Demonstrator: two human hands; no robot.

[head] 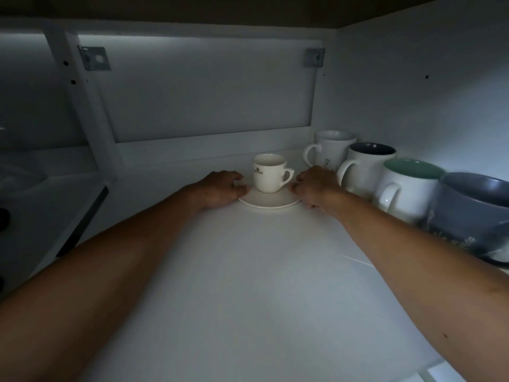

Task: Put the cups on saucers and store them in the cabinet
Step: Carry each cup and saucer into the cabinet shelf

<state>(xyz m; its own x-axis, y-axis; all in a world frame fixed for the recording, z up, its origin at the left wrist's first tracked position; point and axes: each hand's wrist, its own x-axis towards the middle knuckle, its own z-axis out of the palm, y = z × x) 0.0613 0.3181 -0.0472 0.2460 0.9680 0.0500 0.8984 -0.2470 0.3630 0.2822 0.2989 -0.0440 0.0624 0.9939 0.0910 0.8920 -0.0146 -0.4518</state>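
Porcelain cup [269, 173] stands loose on its saucer [271, 201], deep on the cabinet shelf [248, 271], mugs [385, 175] at three o'clock. Left hand [220, 190] and right hand [316, 186] pinch opposite saucer rims. Light, brittle, slippery: keep level.

The small white cup [269, 173] bears a dark printed emblem, crown-like, with a line of lettering beneath it, too small and blurred to read. The grey-blue mug [472, 216] at the right shows pale markings on its side, likewise illegible. No other writing shows.
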